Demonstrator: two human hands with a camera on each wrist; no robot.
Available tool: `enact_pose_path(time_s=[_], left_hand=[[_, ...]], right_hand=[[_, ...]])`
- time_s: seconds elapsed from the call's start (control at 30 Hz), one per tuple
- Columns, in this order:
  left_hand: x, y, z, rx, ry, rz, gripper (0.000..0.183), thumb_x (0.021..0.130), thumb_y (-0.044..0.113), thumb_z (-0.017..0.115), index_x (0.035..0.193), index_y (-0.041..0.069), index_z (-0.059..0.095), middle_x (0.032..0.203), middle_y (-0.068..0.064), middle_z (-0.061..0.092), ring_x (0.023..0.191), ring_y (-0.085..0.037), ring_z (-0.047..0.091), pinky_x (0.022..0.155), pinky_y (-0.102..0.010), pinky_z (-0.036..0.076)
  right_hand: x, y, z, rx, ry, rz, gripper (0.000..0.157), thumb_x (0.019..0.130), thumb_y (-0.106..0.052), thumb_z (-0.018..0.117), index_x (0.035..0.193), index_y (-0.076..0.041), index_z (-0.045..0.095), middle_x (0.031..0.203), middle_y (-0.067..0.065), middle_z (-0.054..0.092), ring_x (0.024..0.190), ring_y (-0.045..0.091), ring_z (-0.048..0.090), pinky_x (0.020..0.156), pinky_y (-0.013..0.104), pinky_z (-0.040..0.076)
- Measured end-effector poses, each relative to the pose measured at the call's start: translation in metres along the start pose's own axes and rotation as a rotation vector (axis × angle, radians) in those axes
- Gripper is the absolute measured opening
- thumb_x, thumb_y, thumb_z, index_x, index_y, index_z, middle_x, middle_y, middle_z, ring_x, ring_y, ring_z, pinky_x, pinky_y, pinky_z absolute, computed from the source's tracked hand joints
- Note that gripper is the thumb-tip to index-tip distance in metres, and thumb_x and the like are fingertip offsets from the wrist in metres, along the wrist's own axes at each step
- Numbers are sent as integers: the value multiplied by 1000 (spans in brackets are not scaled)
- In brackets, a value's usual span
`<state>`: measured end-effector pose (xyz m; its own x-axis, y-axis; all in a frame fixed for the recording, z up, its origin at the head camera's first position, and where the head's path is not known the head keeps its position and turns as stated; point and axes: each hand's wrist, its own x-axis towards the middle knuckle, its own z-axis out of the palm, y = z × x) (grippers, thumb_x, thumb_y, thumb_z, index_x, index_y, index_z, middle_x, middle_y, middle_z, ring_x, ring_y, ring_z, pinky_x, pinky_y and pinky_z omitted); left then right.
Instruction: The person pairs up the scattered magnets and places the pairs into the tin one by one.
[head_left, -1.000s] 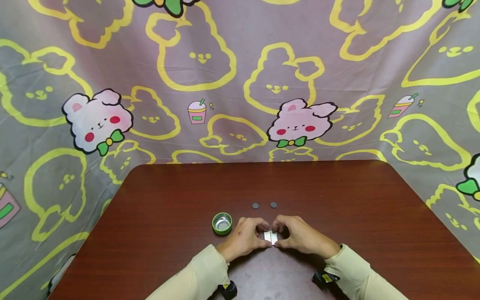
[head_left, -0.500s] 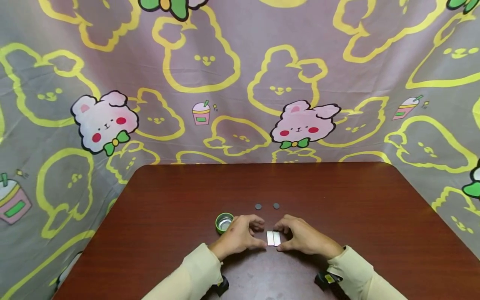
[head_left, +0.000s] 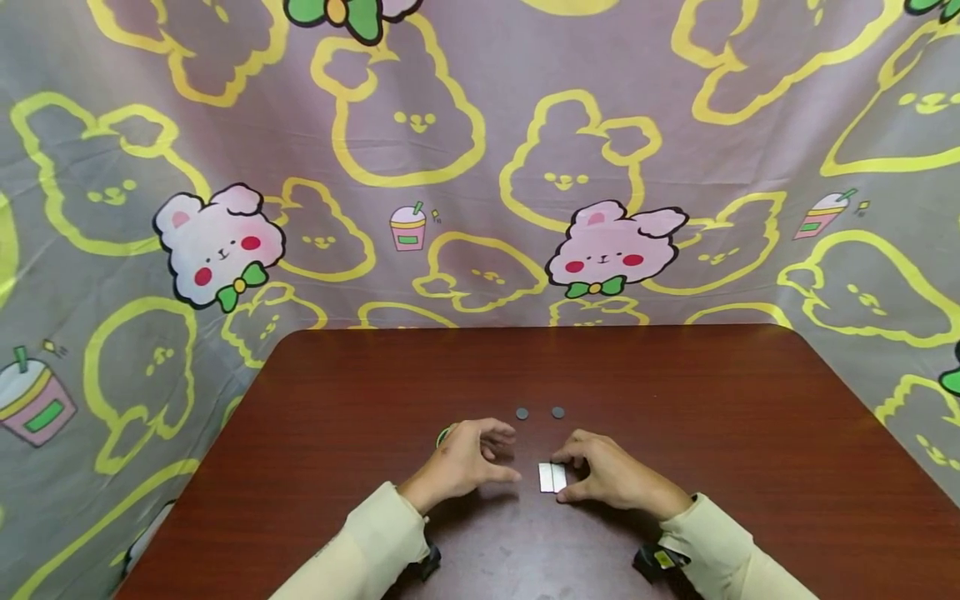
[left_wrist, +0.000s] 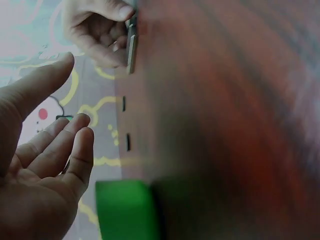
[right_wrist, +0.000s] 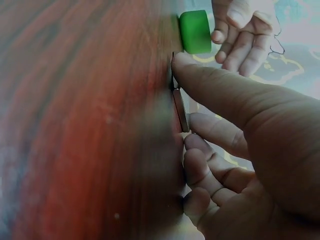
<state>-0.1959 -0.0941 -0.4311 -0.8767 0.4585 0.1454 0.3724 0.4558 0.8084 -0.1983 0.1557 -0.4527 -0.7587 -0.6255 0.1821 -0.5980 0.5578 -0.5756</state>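
Note:
Two small silvery rectangular plates lie side by side on the table, the left plate [head_left: 545, 478] and the right plate [head_left: 558, 479]. My right hand [head_left: 611, 475] pinches the right plate between thumb and forefinger at its near and far ends. In the right wrist view this plate [right_wrist: 181, 111] looks slightly tilted, one edge off the wood. To the left of the plates, my left hand [head_left: 461, 462] hovers with spread fingers, holding nothing. It mostly hides a round green tin [head_left: 442, 435] in the head view; the right wrist view shows the tin's green side [right_wrist: 196, 32].
Beyond the plates, two dark grey discs, a left disc [head_left: 522, 413] and a right disc [head_left: 558, 412], lie flat on the brown wooden table [head_left: 375, 375]. A patterned cloth [head_left: 480, 167] hangs behind the table and along both sides.
My left hand has let go of the left plate and drawn away leftward, now covering most of the tin. The right hand stays at the right plate. The head view has shifted slightly.

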Motion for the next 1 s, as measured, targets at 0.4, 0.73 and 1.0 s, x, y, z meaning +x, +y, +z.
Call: enact_pose_path(time_s=[0.4, 0.73, 1.0], left_hand=[[-10, -8, -30, 48, 60, -17, 52, 67, 23, 85, 111, 5, 65, 103, -7, 69, 68, -16, 59, 57, -22, 47], [-19, -22, -44, 44, 102, -48, 54, 67, 20, 85, 114, 4, 63, 107, -6, 67, 92, -23, 64, 74, -38, 52], [-26, -36, -49, 77, 142, -63, 58, 64, 21, 87, 115, 6, 63, 109, -5, 66, 88, -21, 62, 70, -30, 51]], right_hand=[[0, 0, 1, -2, 26, -30, 36, 67, -23, 84, 96, -7, 71, 84, -6, 56, 73, 6, 51, 62, 20, 44], [1, -1, 0, -16, 1, -7, 33, 66, -22, 83, 93, -9, 69, 81, -6, 52, 71, 7, 49, 60, 20, 42], [6, -1, 2, -21, -40, 33, 34, 63, -20, 83, 90, -9, 65, 82, -5, 49, 71, 7, 46, 61, 21, 41]])
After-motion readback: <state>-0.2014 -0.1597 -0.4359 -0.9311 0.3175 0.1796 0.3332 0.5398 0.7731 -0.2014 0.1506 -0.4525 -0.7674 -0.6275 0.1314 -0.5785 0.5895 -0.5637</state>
